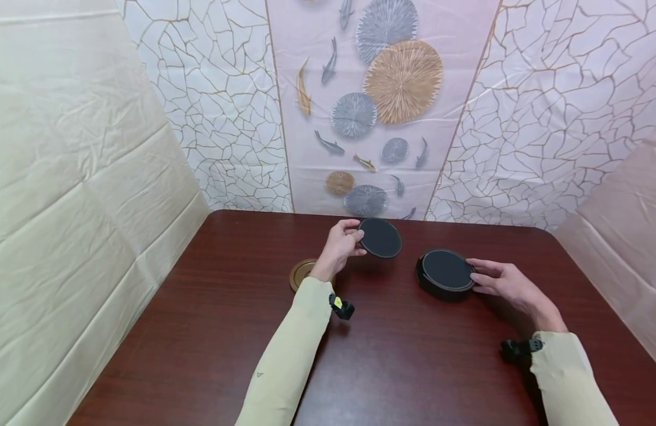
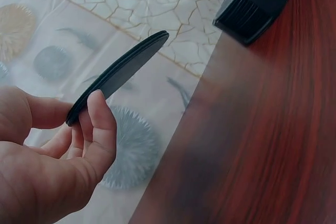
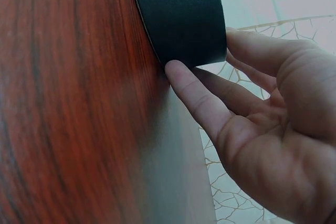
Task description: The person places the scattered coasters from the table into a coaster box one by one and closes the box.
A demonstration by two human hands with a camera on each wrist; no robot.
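My left hand (image 1: 341,245) pinches a thin black round coaster (image 1: 380,238) by its edge and holds it up over the far part of the table. In the left wrist view the coaster (image 2: 118,74) is tilted, nearly edge-on, between thumb and fingers. My right hand (image 1: 511,287) rests its fingertips on the right side of a black round coaster holder (image 1: 440,289), which stands on the table with a black coaster (image 1: 448,270) on top. The right wrist view shows fairly straight fingers (image 3: 197,95) against the holder's dark wall (image 3: 181,19).
A gold-brown round disc (image 1: 298,276) lies on the table, partly hidden behind my left wrist. The dark red wooden table (image 1: 381,367) ends at a patterned cloth backdrop (image 1: 237,118), with pale cloth (image 1: 83,195) hanging at both sides.
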